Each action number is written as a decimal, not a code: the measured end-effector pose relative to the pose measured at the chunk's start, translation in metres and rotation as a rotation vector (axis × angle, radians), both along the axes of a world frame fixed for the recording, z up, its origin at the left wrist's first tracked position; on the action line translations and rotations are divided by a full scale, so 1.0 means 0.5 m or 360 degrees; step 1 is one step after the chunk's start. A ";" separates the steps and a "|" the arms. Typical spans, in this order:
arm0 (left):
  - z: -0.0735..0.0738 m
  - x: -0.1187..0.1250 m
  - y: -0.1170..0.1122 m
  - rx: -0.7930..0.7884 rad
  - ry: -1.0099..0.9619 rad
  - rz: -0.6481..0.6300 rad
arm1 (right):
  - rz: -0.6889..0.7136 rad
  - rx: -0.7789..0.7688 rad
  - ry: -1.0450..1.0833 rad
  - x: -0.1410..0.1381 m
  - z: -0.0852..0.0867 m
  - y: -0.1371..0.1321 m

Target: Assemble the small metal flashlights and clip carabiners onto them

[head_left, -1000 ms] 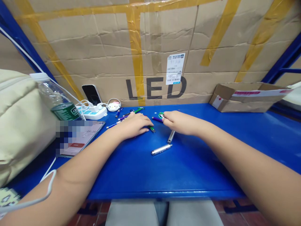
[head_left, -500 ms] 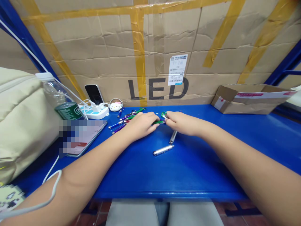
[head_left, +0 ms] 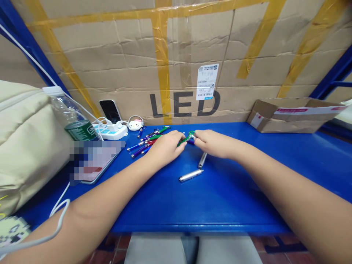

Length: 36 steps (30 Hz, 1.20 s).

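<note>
My left hand (head_left: 165, 146) and my right hand (head_left: 211, 143) meet over the blue table (head_left: 220, 198), both closed on a small green pen-shaped light (head_left: 183, 139) with a green ring clip at its right end. The left fingers pinch its barrel, the right fingertips grip the clip end. A scatter of green, purple and blue pen lights (head_left: 145, 141) lies just left of my left hand. Two silver pen lights (head_left: 191, 175) lie on the table in front of my hands.
A large taped cardboard box marked LED (head_left: 187, 73) walls the back. A small open carton (head_left: 286, 114) sits at the right. At the left are a beige bag (head_left: 24, 139), a water bottle (head_left: 74, 117), a phone (head_left: 95, 161), a power strip (head_left: 111, 129) with cables.
My left hand lifted off the table and took hold of the green pen light, bringing it against my right hand's fingertips. The view shifted slightly.
</note>
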<state>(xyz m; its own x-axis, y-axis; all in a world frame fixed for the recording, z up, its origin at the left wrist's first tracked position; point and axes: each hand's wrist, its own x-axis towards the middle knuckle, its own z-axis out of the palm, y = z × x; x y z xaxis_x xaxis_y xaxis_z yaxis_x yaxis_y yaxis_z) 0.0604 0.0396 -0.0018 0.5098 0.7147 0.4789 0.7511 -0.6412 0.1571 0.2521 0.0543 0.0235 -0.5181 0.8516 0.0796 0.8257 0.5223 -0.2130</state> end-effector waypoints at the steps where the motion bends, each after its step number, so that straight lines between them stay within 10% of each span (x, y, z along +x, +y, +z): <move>1: 0.000 0.003 0.000 -0.0007 -0.0046 0.0024 | -0.0006 -0.0012 0.0008 0.000 -0.001 0.000; 18: 0.023 -0.101 0.068 -0.0162 0.0306 0.0733 | -0.0429 -0.0082 -0.0272 0.125 0.018 0.068; 28: 0.027 -0.079 0.056 -0.0069 0.0312 0.0679 | -0.0758 -0.0340 -0.0604 0.168 0.010 0.091; 36: 0.030 -0.069 0.046 -0.0081 0.0270 0.0592 | -0.0574 -0.0514 -0.0330 0.182 0.003 0.099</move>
